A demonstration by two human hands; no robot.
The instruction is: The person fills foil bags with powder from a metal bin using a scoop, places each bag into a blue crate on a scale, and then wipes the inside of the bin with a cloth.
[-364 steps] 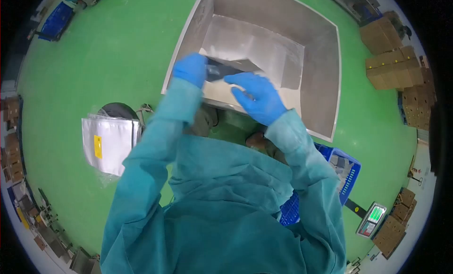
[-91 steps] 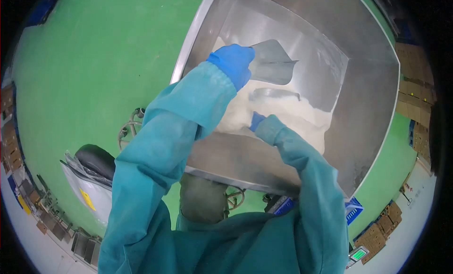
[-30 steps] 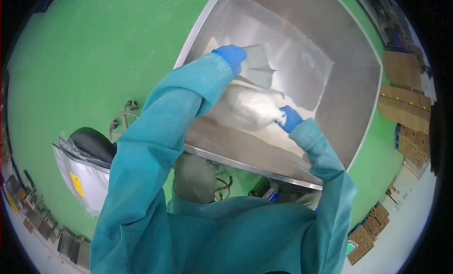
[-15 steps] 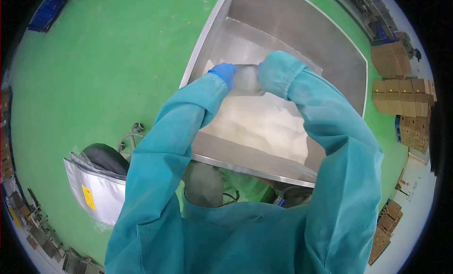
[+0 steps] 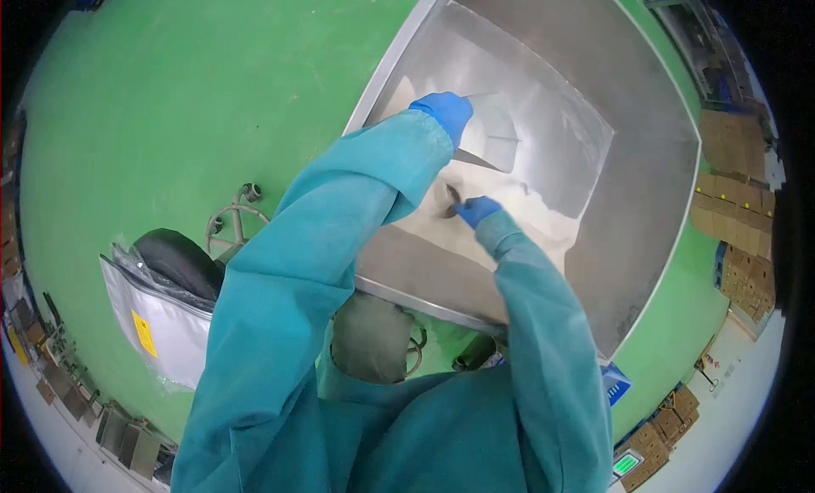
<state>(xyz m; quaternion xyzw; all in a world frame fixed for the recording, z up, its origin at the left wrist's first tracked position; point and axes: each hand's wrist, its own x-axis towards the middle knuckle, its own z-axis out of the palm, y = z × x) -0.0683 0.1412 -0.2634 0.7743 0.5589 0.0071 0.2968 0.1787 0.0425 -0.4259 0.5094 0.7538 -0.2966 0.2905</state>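
- Over the metal bin (image 5: 649, 174), my blue-gloved left hand (image 5: 443, 116) is clamped on the edge of a grey pouch (image 5: 492, 129), above the white powder (image 5: 539, 225).
- Nearer me, my right hand (image 5: 478, 209) is closed round a scoop (image 5: 452, 197), its bowl down in the powder; my fingertips are too small to make out.
- Outside the bin, on my left, silver bags (image 5: 174, 336) sit by a black seat (image 5: 180, 262).

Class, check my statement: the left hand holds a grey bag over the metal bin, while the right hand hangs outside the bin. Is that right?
Not quite: the right hand is inside the metal bin, at the white powder, as the head view shows. The left hand does hold a grey bag over the bin.
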